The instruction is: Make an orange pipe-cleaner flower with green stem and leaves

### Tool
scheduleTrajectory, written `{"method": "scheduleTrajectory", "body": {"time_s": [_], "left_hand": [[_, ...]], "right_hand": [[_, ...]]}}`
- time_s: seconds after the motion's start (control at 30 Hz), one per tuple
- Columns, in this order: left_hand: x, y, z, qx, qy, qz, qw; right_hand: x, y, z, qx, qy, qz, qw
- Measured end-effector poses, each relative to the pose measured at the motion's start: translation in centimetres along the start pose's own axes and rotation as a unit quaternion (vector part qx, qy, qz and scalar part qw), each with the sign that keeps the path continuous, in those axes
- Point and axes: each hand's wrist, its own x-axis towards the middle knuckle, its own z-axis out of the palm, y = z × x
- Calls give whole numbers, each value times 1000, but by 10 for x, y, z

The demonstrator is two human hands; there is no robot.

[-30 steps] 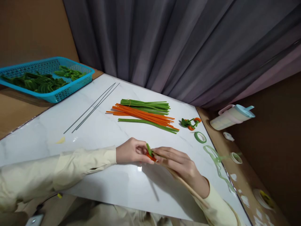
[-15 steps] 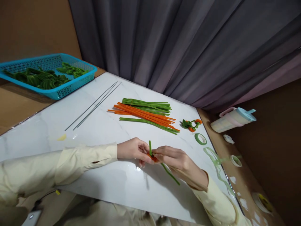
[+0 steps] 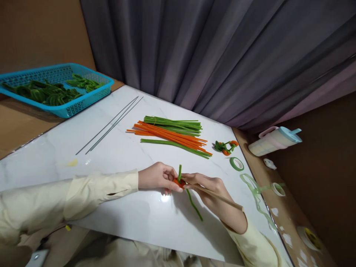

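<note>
Left hand [image 3: 155,178] and right hand [image 3: 207,185] pinch closed on the orange coil [image 3: 177,182] and green stem [image 3: 191,200] just above the table [image 3: 125,155]; stick [image 3: 219,194] in the right; advise tight, even wraps.

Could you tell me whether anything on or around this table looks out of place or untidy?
Yes: a loose strip of green tape trails in loops off the right edge of the white table, unwound from its roll. White scraps litter the brown surface beside it. The pipe cleaners lie in a tidy pile.
</note>
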Motion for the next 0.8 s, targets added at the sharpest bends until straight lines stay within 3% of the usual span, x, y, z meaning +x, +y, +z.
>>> {"method": "scheduleTrajectory", "body": {"time_s": [0.17, 0.4, 0.63, 0.8], "left_hand": [[0, -3, 1, 23, 11, 14, 1000], [-4, -6, 6, 146, 70, 80, 984], [-9, -7, 9, 291, 136, 210, 923], [-12, -11, 9, 368, 132, 282, 876]], "right_hand": [[-2, 1, 8, -14, 26, 12, 999], [-2, 3, 16, -70, 13, -12, 997], [-7, 2, 17, -77, 11, 16, 997], [-6, -8, 18, -112, 9, 28, 993]]}}
